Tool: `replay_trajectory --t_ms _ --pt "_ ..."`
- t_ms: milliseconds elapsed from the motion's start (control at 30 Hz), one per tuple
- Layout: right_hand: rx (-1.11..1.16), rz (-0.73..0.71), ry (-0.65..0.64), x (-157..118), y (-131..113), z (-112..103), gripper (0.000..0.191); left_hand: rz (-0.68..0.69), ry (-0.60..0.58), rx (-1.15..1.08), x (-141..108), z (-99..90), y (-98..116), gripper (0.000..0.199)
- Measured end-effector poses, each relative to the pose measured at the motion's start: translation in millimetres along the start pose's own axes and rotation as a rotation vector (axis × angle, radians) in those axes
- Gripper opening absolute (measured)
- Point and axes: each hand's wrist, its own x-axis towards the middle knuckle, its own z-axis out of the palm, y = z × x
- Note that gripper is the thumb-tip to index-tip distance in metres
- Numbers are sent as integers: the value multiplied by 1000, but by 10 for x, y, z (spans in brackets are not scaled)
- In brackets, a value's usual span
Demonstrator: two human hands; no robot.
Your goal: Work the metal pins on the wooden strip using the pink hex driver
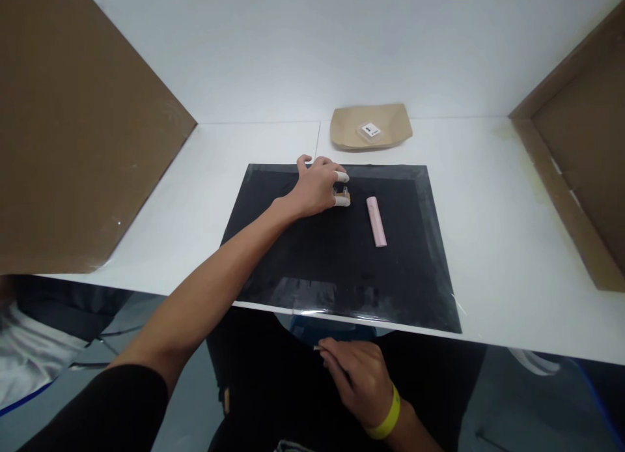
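My left hand point(319, 186) reaches over the black mat point(312, 256), with white covers on its thumb and index fingertips. Between those two fingertips is a small tan piece point(346, 195) with clear upright prongs, partly hidden by the thumb. The other fingers are raised and spread. To the right of this hand, a pink, slim bar-shaped object point(376, 221) lies on the mat. My right hand point(359, 377), with a yellow wristband, is below the table edge over my lap. Its fingers are closed on a small metallic object point(317, 348), of which only the tip shows.
Behind the mat, a brown paper tray point(342, 129) holds a small clear case point(371, 131) with a black-and-white label. Brown panels stand at the left point(88, 126) and right point(586, 126) of the white table point(512, 243). A white wall closes the back.
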Motion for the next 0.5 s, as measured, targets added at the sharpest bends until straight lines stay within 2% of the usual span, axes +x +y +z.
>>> replay_trajectory --t_ms 133,300,500 --pt "2 2 -3 17 -6 -1 17 24 5 -13 -5 11 -25 32" --pt "2 1 -2 18 -16 -3 19 57 25 -34 11 44 -64 23" --pt "12 3 -14 4 -5 1 19 26 16 -13 11 31 -42 22"
